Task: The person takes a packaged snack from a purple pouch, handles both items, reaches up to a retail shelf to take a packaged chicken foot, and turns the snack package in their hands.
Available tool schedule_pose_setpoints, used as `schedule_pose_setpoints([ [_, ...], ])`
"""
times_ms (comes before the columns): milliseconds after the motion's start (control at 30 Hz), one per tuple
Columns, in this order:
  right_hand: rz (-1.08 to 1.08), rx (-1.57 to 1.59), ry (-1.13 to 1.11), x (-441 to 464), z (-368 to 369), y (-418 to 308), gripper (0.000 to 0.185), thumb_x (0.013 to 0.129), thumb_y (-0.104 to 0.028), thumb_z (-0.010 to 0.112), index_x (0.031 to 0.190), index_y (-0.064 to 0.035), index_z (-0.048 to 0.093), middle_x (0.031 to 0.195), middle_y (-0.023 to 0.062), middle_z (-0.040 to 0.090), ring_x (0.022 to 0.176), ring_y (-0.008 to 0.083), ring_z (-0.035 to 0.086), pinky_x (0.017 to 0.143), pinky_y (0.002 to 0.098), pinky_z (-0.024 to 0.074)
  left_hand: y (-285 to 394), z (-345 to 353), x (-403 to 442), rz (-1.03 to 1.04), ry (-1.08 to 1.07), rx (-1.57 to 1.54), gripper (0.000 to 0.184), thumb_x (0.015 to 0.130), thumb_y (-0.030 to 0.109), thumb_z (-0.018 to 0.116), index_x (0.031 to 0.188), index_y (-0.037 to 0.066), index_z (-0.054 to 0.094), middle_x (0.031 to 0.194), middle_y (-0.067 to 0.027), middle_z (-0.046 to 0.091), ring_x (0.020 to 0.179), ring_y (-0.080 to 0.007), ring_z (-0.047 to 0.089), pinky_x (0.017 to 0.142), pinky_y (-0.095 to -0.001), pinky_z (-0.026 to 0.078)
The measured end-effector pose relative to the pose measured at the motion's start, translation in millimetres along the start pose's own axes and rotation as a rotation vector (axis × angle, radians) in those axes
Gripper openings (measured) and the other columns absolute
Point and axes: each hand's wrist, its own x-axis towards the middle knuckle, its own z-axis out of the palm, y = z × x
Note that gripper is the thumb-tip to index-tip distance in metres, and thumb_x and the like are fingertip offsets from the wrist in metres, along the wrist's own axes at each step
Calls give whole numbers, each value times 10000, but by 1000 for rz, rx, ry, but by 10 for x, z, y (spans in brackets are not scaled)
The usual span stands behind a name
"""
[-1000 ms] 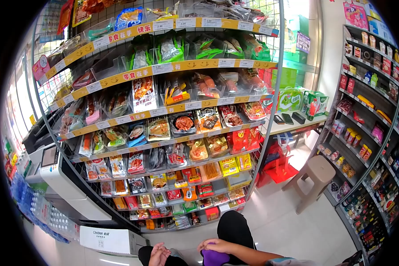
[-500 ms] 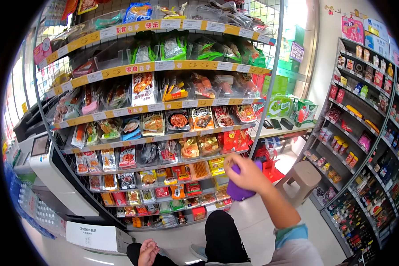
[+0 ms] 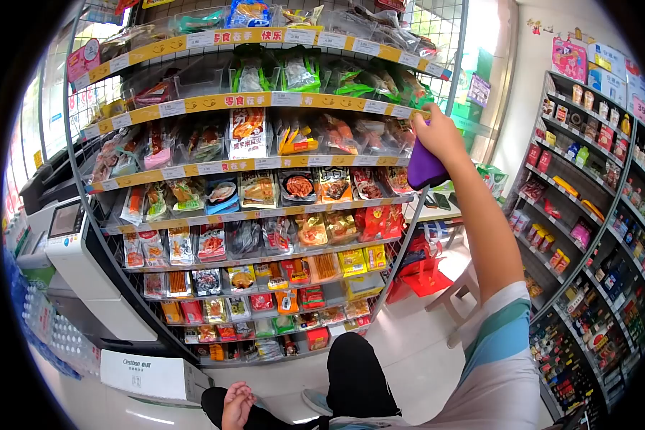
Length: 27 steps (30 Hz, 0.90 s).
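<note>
My right hand (image 3: 441, 136) is raised at the right end of a yellow shelf edge strip (image 3: 315, 102), closed on a purple cloth (image 3: 426, 166). The cloth hangs down below my fingers, in front of the shelf's right side. My fingertips are at the end of the strip; whether they press on it I cannot tell. Low in the view, my left hand (image 3: 238, 405) rests by my dark-trousered leg, its fingers curled in and nothing visible in them. The snack rack (image 3: 251, 218) stands before me, its shelves full of packaged foods.
A grey machine with a screen (image 3: 66, 218) stands left, with a white carton (image 3: 147, 376) on the floor and wrapped bottles (image 3: 57, 322) beside it. At right are a red bag (image 3: 424, 271), a stool (image 3: 455, 297) and another stocked shelf (image 3: 573, 175).
My right hand has risen from beside the lower shelves to an upper shelf edge, carrying the purple cloth with it. My left hand stays low, nearly unmoved. The view has shifted slightly.
</note>
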Motion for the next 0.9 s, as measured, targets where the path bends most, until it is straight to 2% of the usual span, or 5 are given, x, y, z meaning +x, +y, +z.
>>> schedule_pose_setpoints([
  [433,42,78,-138,595,60,34,566,867,-440,550,1340,-131,512,1167,273,646,1131,428,604,992,462,460,64,10,-95,-53,-20,-25,298,935,-7,523,1233,-2,540,1085,-98,610,1000,-202,577,895,-319,468],
  [600,283,49,9,674,37,-78,632,840,-408,544,1232,88,525,1212,316,605,1171,424,583,1021,446,439,46,-1,-97,-68,80,-15,268,954,28,528,1219,-1,553,1035,-101,632,937,-213,585,872,-348,471],
  [767,203,159,-1,946,221,252,635,841,-488,459,1162,49,568,1214,315,604,1202,440,554,1041,443,416,92,-19,-143,-57,79,-5,249,951,31,532,1196,0,563,1031,-100,631,931,-212,582,863,-348,470],
  [833,125,560,-102,900,127,350,685,834,-507,446,1245,28,563,1241,318,590,1231,434,535,1056,421,402,47,-43,-125,-57,80,-5,240,950,32,534,1185,1,568,1029,-99,631,928,-211,581,859,-347,469],
  [900,101,486,-108,963,182,411,715,826,-521,484,1310,1,550,1251,304,594,1243,397,538,1056,402,400,-32,-132,-87,-42,72,-6,188,981,76,522,1145,7,580,1008,-96,628,932,-211,582,852,-347,470],
])
